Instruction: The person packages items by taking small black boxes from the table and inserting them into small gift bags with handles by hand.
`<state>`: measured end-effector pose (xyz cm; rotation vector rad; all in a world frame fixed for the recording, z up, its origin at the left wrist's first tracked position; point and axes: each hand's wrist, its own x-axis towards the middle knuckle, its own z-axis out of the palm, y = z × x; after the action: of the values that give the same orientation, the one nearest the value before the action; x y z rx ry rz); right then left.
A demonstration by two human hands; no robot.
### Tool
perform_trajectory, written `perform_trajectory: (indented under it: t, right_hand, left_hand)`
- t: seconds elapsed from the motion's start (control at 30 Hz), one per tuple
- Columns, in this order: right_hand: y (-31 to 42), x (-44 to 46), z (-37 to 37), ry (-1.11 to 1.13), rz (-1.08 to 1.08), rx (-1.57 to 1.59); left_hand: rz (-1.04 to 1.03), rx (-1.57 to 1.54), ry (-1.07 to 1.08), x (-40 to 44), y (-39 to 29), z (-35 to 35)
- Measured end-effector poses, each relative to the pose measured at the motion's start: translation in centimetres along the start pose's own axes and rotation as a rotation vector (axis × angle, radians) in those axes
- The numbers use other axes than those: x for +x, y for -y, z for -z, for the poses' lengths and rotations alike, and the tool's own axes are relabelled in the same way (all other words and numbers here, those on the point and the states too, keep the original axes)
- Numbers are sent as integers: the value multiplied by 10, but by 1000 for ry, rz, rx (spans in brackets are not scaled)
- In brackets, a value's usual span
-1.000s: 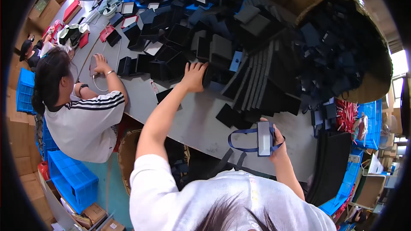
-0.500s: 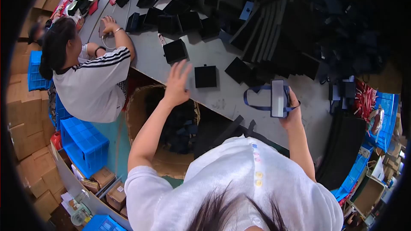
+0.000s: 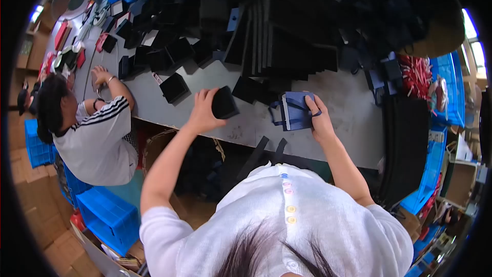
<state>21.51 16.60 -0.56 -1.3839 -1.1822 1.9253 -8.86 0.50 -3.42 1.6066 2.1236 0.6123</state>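
My left hand [image 3: 202, 113] is closed on a black box [image 3: 224, 102], its thumb at the near edge and its fingers along the far left side. In my right hand [image 3: 319, 117] is a small navy gift bag [image 3: 298, 110] with ribbon handles [image 3: 277, 114], gripped by its right side. The bag is tilted, with its pale opening facing left toward the box. Box and bag are apart, both over the grey table [image 3: 353, 133]. Another black box [image 3: 174, 88] sits on the table to the left of my left hand.
Stacked black sheets [image 3: 287, 46] and many dark boxes cover the table's far side. A person in a white shirt [image 3: 97, 143] sits at the left, one hand on the table. Blue crates [image 3: 110, 220] stand on the floor at left. Red ribbons [image 3: 414, 77] lie at right.
My left hand has reached the black box on the table and closed on it. My right hand has turned the bag from showing its opening upward to tilted leftward. The view has shifted.
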Motion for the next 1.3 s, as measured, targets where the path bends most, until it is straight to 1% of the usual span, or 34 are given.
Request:
perform_trajectory:
  t: [0.03,0.1,0.17,0.2,0.23,0.27,0.33,0.37,0.43,0.47,0.5,0.53,0.57,0.6,0.63,0.67,0.7,0.73,0.77,0.8,0.83,0.87,0.9,0.93,0.97,1.0,1.03,1.07,1.1,1.13,1.17,1.2,1.23,1.3]
  right_hand:
    - [-2,-1,0,-12,-6,13]
    - [-4,-2,-5,-8,34,-42]
    - [1,-5,-14,31,61,-62]
    - [5,-8,-18,4,32,-26]
    - [7,-10,-18,-26,3,11]
    - [6,-10,-15,-28,5,20]
    - [-2,-11,-5,-3,95,-59]
    - [-8,-10,0,-16,93,-48]
    - [-19,-9,9,2,89,9]
    - [-18,-15,9,-39,140,-58]
    - [-21,-14,16,40,197,-150]
    - [-33,-11,24,-12,302,-262]
    - [-37,-12,30,-16,330,-308]
    - [-47,-10,36,-52,331,-364]
    - [-36,-17,41,12,275,-361]
    - [-35,-18,48,9,282,-401]
    - [-31,-22,53,4,213,-348]
    - [-41,-24,49,-45,229,-316]
    - [-34,-40,36,-42,205,-321]
    - [-44,-47,23,-15,227,-317]
    - [-45,-45,22,22,307,-235]
    - [-28,-45,32,242,250,-182]
    - [-17,-47,44,463,361,-263]
    - [-8,-40,68,454,363,-260]
    - [9,-21,99,523,434,-529]
    - [27,0,130,579,504,-801]
    - [38,28,164,192,473,-798]
    - [52,57,207,-112,417,-692]
    - [66,89,253,-406,498,-827]
    - [63,128,306,-674,599,-901]
    - [78,150,344,-829,518,-900]
    - [84,173,381,-1026,528,-973]
    - [83,200,419,-1119,449,-1028]
    - [84,234,467,-1172,179,-988]
  left_hand:
    - [-63,-78,-55,-1,-33,11]
    - [-104,-380,-27,2,-86,28]
    - [-130,-438,56,7,-112,20]
    - [-90,-390,75,9,-118,12]
    - [-89,-384,74,9,-121,6]
    - [-87,-307,99,11,-122,0]
    - [-89,-205,143,10,-130,-6]
    - [-98,-200,156,10,-133,-8]
    - [-131,-97,153,8,-141,-14]
    - [-151,-117,205,8,-147,-15]
    - [-186,-142,268,5,-155,-17]
    - [-236,-140,208,4,-159,-21]
    - [-183,-174,235,4,-161,-26]
    - [-175,-174,238,4,-164,-31]
    - [-188,-194,292,6,-163,-35]
    - [-208,-467,234,11,-162,-41]
    - [-216,-739,177,18,-164,-48]
    - [-76,-897,124,20,-179,-56]
    - [71,-1050,64,19,-194,-66]
    - [49,-968,100,18,-198,-82]
    - [-58,-648,-27,20,-202,-85]
    - [-17,-612,-43,19,-202,-81]
    - [27,-579,-60,14,-197,-73]
    - [27,-522,-30,4,-181,-63]
    - [20,-461,4,-7,-161,-50]
    - [23,-310,2,-23,-148,-32]
    - [45,-179,132,-42,-114,-16]
    - [21,25,215,-72,-76,-2]
    - [142,135,318,-107,-39,11]
    - [325,412,490,-134,-23,24]
    - [458,547,640,-144,-17,34]
    - [427,538,528,-165,-3,34]
    - [393,525,410,-169,6,30]
    - [616,208,460,-128,-57,35]
